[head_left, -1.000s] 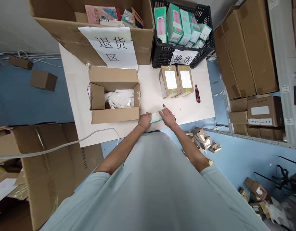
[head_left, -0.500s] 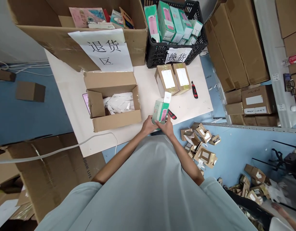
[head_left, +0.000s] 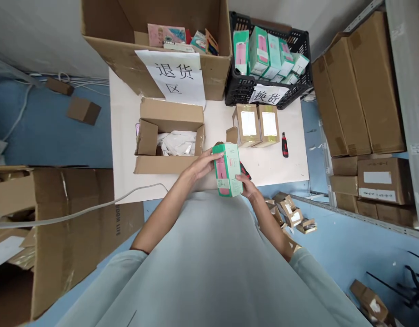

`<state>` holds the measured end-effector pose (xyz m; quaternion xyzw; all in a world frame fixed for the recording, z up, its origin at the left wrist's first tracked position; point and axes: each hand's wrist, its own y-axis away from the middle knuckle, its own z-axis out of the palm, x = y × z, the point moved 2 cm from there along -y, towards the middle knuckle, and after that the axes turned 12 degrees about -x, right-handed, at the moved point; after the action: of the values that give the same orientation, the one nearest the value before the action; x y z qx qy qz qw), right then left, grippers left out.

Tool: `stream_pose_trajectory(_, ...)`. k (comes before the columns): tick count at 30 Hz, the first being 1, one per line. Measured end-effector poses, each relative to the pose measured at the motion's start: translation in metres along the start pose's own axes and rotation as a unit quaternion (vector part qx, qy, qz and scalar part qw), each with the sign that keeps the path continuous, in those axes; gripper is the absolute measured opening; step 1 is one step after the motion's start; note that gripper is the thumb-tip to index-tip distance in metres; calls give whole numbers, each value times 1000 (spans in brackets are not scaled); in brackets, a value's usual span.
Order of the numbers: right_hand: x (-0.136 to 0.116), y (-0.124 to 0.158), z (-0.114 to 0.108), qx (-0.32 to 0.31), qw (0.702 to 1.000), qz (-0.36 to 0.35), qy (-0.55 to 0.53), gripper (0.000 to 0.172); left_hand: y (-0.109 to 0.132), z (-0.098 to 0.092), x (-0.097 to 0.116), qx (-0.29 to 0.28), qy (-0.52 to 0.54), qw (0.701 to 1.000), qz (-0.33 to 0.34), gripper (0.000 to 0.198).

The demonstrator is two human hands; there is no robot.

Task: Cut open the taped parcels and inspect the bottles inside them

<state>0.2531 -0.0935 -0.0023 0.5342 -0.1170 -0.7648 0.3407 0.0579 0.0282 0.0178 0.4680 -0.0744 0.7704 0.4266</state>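
A green and white product box (head_left: pixel 229 170) with a pink panel is held upright between my hands, just in front of my shirt at the table's near edge. My left hand (head_left: pixel 203 164) grips its upper left side, fingers on the top. Low on the right side, my right hand (head_left: pixel 246 185) holds it with the thumb on the white face. Behind the box lies a red and black box cutter (head_left: pixel 244 170), partly hidden. To the left stands an open carton (head_left: pixel 168 164) with crumpled white packing inside.
Two small taped cartons (head_left: pixel 249 126) with white labels stand behind my right hand. Another box cutter (head_left: pixel 285 145) lies right of them. A black crate (head_left: pixel 236 91) of similar green boxes and a large carton (head_left: pixel 216 77) holding booklets stand at the back. A cable (head_left: pixel 127 197) crosses the table's left front.
The product box has been turned so its pink panel and green end show, and its lifted white flap no longer shows. My left hand has moved up its side. The view has shifted.
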Motion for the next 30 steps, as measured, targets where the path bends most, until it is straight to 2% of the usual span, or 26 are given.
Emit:
stream_pose_trajectory(2,4,-3,-11,-4,1000,14,-2,83,-2,3,-1,13,3,1000,4,80)
stream_pose_trajectory(5,1,-5,-27,-32,999,16,21,90,-7,4,-8,85,-9,996,7,87)
stream_pose_trajectory(10,-18,-2,-45,-75,992,-21,99,99,-23,5,-14,220,-87,971,32,123)
stream_pose_trajectory(14,-17,-1,-53,-61,994,-35,84,97,-35,16,-15,251,-171,952,32,137)
stream_pose_trajectory(16,-11,-1,-57,-52,996,-32,65,95,-36,24,-7,257,-229,937,51,130)
stream_pose_trajectory(18,-5,0,-61,-44,997,-33,55,95,-36,33,8,260,-299,913,95,111)
stream_pose_trajectory(20,-1,2,-65,-39,996,-38,64,94,-38,42,26,232,-361,893,136,89)
stream_pose_trajectory(22,1,6,-69,-41,995,-36,78,92,-44,50,41,172,-379,897,149,72)
stream_pose_trajectory(25,0,12,-73,-55,995,-40,77,90,-56,54,52,96,-332,930,124,63)
stream_pose_trajectory(27,-2,14,-75,-65,995,-45,64,90,-60,53,54,96,-316,937,114,61)
stream_pose_trajectory(30,-4,16,-78,-74,995,-44,51,88,-57,48,58,140,-358,915,121,51)
